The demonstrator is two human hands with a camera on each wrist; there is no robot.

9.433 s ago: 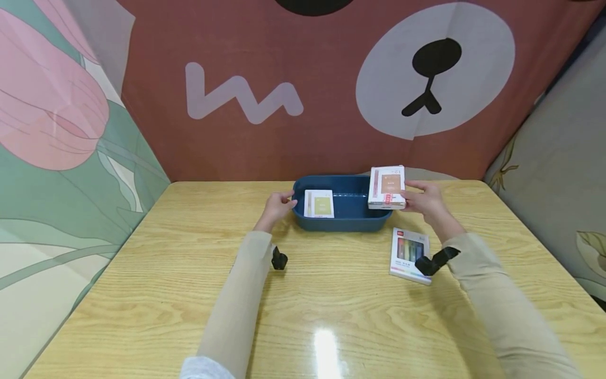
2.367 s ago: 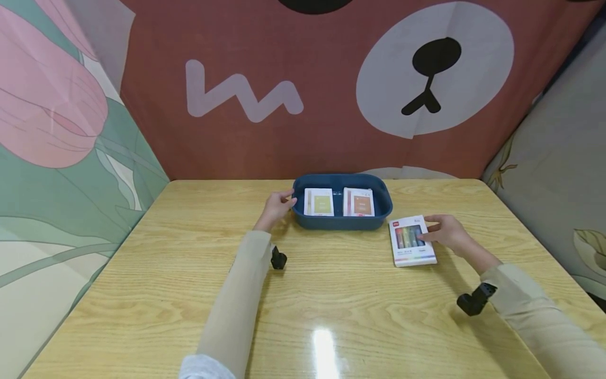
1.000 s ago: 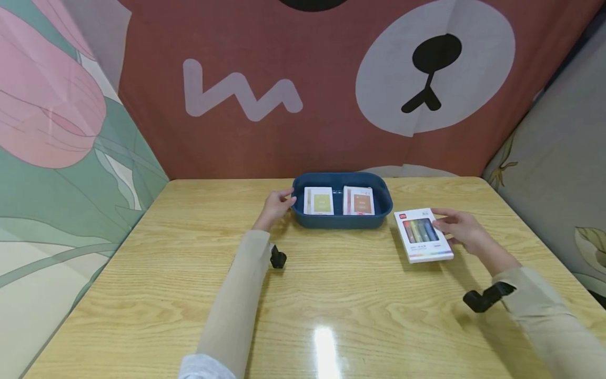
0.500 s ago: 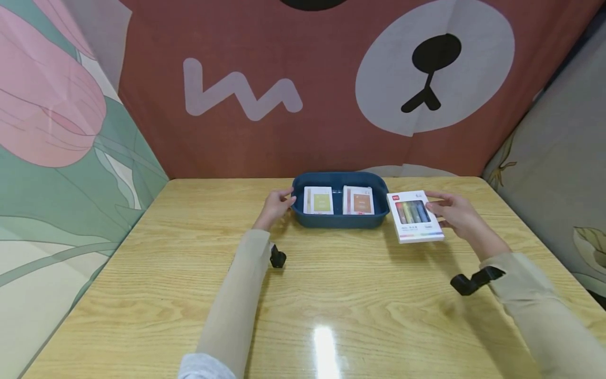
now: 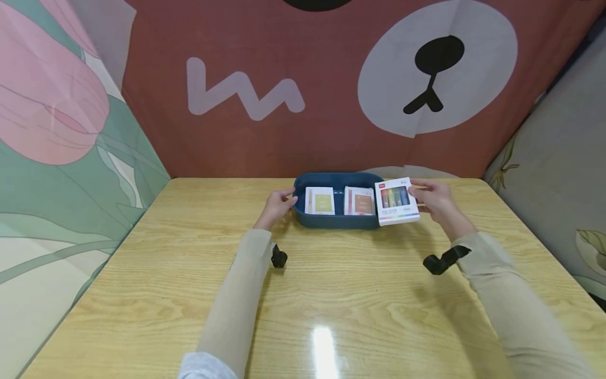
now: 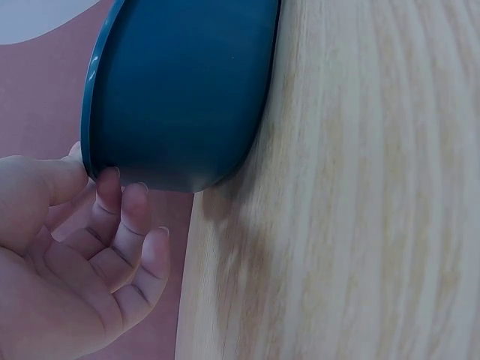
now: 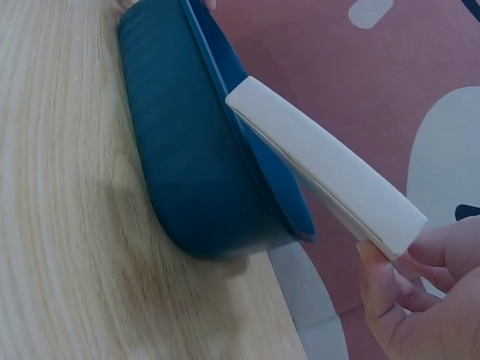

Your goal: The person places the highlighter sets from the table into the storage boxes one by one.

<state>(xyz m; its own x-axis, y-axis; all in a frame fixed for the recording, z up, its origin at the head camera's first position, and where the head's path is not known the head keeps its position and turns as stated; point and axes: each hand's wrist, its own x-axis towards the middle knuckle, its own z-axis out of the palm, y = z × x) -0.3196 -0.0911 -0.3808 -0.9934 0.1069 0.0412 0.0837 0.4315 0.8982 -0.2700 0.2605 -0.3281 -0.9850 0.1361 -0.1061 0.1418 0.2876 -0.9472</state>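
In the head view my right hand (image 5: 437,204) pinches a white crayon-like box (image 5: 396,201) with a window of coloured sticks, over the right end of the blue bin (image 5: 338,222). In the right wrist view the tilted box (image 7: 330,165) shows its plain white side, thumb and fingers on its near end. My left hand (image 5: 276,208) holds the bin's left rim; the left wrist view shows thumb and fingertips pinching that rim (image 6: 88,120). Inside the bin lie a white box with a yellow-green panel (image 5: 324,202) and one with an orange panel (image 5: 363,203).
The bin stands at the back of a wood-grain table (image 5: 293,300), close to a reddish-brown backdrop (image 5: 236,147) with a bear face. Patterned cloths flank the table on both sides. A black wrist camera (image 5: 445,260) sits on the right sleeve, another (image 5: 279,257) on the left.
The orange-panel box went from my right hand into the bin. My right hand then lifted the coloured-stick box off the table and moved it left over the bin's right end. My left hand stays put.
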